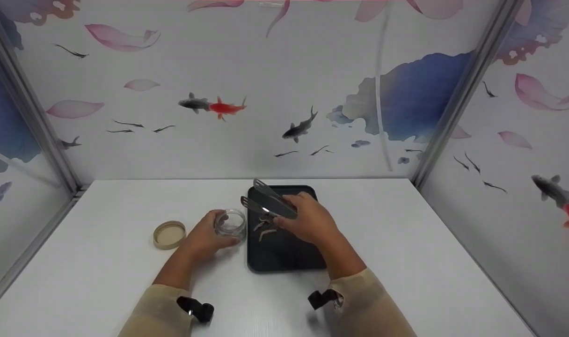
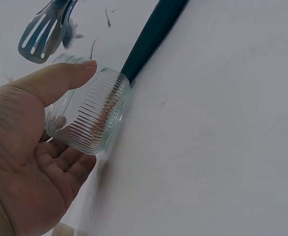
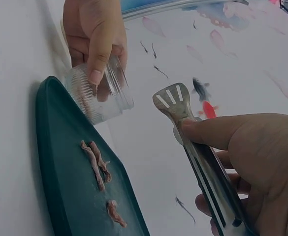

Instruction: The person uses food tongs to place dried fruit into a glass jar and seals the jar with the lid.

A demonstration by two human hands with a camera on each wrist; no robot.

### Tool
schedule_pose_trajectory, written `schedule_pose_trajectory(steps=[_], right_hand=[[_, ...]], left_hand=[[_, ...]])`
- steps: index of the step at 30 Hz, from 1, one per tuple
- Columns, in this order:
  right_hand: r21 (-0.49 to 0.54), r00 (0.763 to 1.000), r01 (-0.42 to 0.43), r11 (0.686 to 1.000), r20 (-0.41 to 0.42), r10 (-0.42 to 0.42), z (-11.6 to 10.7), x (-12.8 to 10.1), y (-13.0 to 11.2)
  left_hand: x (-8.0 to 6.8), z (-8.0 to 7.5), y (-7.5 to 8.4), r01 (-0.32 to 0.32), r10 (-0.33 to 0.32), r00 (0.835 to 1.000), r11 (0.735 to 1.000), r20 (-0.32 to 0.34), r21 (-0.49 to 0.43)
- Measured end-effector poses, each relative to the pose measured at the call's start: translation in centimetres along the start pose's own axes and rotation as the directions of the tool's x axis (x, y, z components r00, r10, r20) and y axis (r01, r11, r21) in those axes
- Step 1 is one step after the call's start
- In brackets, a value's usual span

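Observation:
My left hand (image 1: 204,241) grips a clear ribbed glass jar (image 1: 231,224) around its side, close to the dark tray's left edge. The jar's mouth is uncovered. Something brownish shows through its glass in the left wrist view, and whether it lies inside I cannot tell. My right hand (image 1: 315,219) holds metal tongs (image 3: 200,167) with slotted ends, raised over the tray (image 1: 289,255). The tong arms stand apart, with nothing visible between their tips. Several thin brownish dried strips (image 3: 92,164) lie on the tray's left part, below the tongs.
A round tan lid (image 1: 169,235) lies on the white table (image 1: 116,281) left of my left hand. The tray stands near the table's middle. Printed panels (image 1: 247,145) enclose the back and both sides, with metal posts (image 1: 467,93) at the corners.

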State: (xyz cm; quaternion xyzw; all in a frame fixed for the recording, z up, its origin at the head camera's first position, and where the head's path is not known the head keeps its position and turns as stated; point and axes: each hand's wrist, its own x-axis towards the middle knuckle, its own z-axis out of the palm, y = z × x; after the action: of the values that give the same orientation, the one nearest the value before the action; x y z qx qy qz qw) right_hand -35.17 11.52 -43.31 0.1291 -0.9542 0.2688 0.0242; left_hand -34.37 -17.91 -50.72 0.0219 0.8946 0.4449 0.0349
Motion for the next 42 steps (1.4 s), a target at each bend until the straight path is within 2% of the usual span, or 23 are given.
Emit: schedule_pose_trajectory(steps=[3, 13, 20, 23, 28, 42], right_hand=[[0.018, 1.000, -0.023, 1.000, 0.002, 0.023, -0.5, 0.3, 1.0], [0.002, 0.994, -0.108, 0.994, 0.024, 0.108, -1.2, 1.0, 3.4], [0.024, 0.985, -0.145, 0.989, 0.092, 0.143, -1.7, 1.2, 4.6], [-0.001, 0.976, -0.176, 0.984, 0.128, 0.175, -1.7, 1.2, 4.9], [-0.033, 0.967, -0.181, 0.983, 0.175, 0.184, -1.8, 1.2, 5.3], [-0.091, 0.957, -0.186, 0.978, 0.210, 0.201, -2.5, 0.5, 5.5]], left_hand=[[0.0, 0.0, 0.1, 0.010, -0.010, 1.000, 1.000, 0.002, -0.002], [0.0, -0.2, -0.2, -0.017, 0.017, 1.000, 1.000, 0.014, -0.020], [0.2, -0.2, -0.3, -0.032, 0.033, 0.999, 0.999, 0.027, -0.042], [0.3, -0.1, -0.4, -0.032, 0.034, 0.999, 0.999, 0.026, -0.044], [0.3, -0.1, -0.4, -0.027, 0.028, 0.999, 0.999, 0.024, -0.037], [-0.1, -0.2, -0.1, -0.027, 0.028, 0.999, 0.999, 0.020, -0.040]])
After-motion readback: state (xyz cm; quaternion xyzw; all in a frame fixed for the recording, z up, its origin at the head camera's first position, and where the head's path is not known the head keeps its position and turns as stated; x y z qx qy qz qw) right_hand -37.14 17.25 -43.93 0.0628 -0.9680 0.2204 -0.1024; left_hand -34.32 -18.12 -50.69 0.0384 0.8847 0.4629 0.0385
